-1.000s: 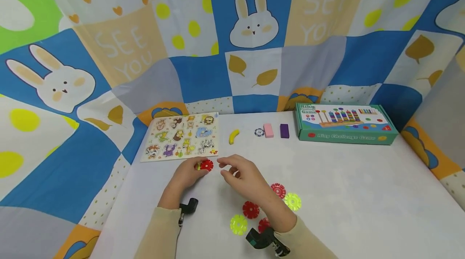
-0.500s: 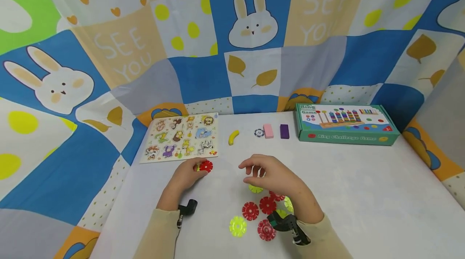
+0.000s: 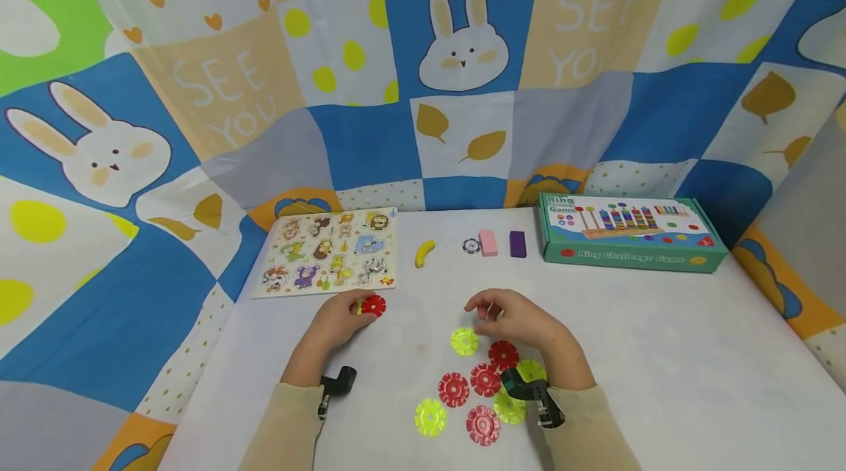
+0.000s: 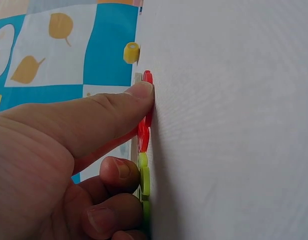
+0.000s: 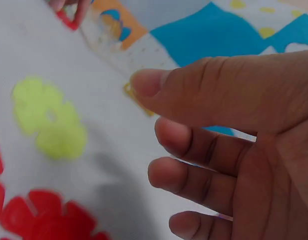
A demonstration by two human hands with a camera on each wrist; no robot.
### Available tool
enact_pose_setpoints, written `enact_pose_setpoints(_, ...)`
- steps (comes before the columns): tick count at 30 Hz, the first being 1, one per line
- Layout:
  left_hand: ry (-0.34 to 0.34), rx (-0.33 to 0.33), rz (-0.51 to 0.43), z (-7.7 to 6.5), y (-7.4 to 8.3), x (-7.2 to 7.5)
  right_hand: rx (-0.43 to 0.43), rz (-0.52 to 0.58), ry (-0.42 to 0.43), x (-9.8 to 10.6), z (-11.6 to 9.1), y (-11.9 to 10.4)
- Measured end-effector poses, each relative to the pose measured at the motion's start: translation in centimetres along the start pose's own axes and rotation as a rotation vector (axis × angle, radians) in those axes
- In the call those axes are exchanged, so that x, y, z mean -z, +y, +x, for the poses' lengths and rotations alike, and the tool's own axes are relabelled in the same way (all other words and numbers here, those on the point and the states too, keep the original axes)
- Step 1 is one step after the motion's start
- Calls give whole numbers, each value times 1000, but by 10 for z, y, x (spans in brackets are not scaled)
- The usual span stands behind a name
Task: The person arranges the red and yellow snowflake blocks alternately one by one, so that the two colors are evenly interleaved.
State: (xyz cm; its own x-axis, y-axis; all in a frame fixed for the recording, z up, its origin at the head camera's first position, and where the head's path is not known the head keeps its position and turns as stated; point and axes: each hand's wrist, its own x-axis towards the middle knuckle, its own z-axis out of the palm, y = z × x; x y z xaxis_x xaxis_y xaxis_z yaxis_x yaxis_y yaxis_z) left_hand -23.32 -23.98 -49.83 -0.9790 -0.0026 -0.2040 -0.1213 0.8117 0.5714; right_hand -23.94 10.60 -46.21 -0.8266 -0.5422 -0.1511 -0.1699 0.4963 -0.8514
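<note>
My left hand (image 3: 338, 322) holds a linked row of snowflake discs low over the white table, near the puzzle board's front edge. A red snowflake disc (image 3: 374, 306) shows past the fingertips. In the left wrist view, the thumb presses the red discs (image 4: 144, 132), with yellow-green discs (image 4: 145, 182) farther along the row by the other fingers. My right hand (image 3: 518, 318) hovers over the loose discs with loosely bent fingers and nothing between them. Nearest to it lie a yellow-green disc (image 3: 465, 342) and a red disc (image 3: 504, 356). Several more red and yellow-green discs lie nearer me.
An animal puzzle board (image 3: 328, 250) lies at the back left. Right of it are a toy banana (image 3: 424, 253), a poker chip (image 3: 471, 245), a pink block (image 3: 487, 242) and a purple block (image 3: 518, 244). A green game box (image 3: 631, 258) stands at the back right, before a patterned cloth.
My right hand has moved right, away from the left hand, uncovering more of the loose discs. The left hand stays almost in place with its discs.
</note>
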Motion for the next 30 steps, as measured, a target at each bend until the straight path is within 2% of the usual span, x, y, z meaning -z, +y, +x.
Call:
enact_pose_setpoints(4,1,-8,-6,2,-1,-1,-41,11,-21,-5,6,13)
enact_pose_setpoints(9,7,-3,-7,2,-2,-2,-71,-6,-30,-14,10,19)
enact_pose_setpoints(16,10,24,-10,2,-2,-2,-79,-178,-29,-25,12,12)
enact_pose_setpoints(20,12,10,-11,1,-2,-3,-96,-248,-18,-29,12,8)
enact_pose_setpoints(25,9,-7,-12,1,-2,-3,-113,-291,-7,-33,10,2)
enact_pose_setpoints(30,23,-2,-12,0,-4,-3,-131,-257,-25,-35,10,-5)
